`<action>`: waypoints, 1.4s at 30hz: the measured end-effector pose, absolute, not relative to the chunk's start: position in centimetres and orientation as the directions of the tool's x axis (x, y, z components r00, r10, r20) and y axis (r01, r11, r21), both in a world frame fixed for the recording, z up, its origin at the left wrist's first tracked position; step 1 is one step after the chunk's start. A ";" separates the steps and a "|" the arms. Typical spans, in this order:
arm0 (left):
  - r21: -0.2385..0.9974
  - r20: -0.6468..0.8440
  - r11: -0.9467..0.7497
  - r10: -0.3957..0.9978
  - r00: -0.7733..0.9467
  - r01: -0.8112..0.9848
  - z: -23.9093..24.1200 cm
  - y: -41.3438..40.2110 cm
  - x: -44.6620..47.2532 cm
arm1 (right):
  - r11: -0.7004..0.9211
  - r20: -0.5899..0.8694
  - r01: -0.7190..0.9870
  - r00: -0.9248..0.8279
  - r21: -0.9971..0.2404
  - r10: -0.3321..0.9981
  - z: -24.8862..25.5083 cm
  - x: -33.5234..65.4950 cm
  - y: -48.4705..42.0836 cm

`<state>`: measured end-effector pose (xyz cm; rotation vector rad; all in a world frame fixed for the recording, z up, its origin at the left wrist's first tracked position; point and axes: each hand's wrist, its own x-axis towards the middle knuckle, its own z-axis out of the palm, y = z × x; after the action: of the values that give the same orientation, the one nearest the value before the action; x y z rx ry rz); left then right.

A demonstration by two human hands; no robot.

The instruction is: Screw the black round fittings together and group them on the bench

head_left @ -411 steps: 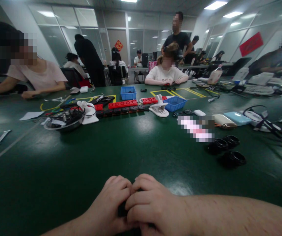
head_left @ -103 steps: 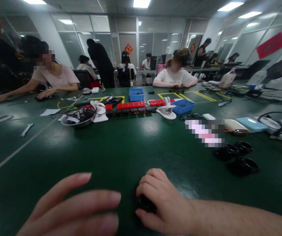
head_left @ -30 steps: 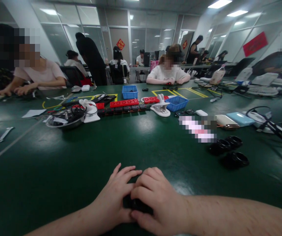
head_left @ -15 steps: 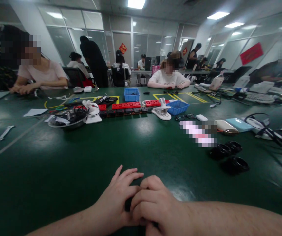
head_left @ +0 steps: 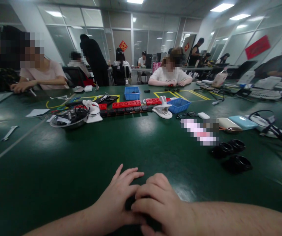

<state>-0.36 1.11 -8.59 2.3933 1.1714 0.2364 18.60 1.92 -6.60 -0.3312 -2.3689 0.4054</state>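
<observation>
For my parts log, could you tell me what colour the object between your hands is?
The object is black, best seen in the head view.

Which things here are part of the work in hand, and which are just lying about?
In hand: left hand, right hand, dark part between them, mostly hidden.
Lying about: black rings, blue bins, red strips, white clamp, bowl, wrench.
</observation>
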 end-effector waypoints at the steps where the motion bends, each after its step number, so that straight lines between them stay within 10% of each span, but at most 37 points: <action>1: 0.477 -0.042 -0.527 0.786 0.617 0.704 -8.7 1.1 -0.3 | 0.900 0.602 0.153 -0.696 -0.409 0.392 -6.7 18.5 1.9; 9: 0.455 -0.005 -0.561 0.775 0.633 0.691 -8.9 1.1 -0.4 | 0.791 0.487 0.308 -0.653 -0.529 0.580 -7.6 17.8 2.0; 22: 0.442 -0.024 -0.559 0.775 0.632 0.702 -8.5 1.0 -0.2 | 0.840 0.485 0.158 -0.755 -0.519 0.441 -7.4 17.6 2.7; 36: 0.452 -0.043 -0.544 0.779 0.626 0.707 -8.8 1.2 -0.5 | 0.972 0.629 0.147 -0.742 -0.185 0.232 -9.2 17.5 1.6; 42: 0.461 -0.023 -0.546 0.780 0.625 0.699 -9.0 1.0 -0.6 | 0.863 0.553 0.303 -0.672 -0.403 0.494 -7.0 18.3 1.8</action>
<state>-0.60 1.02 -9.01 2.4196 1.1705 0.2567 18.29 1.78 -6.98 -0.5736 -2.3512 0.3652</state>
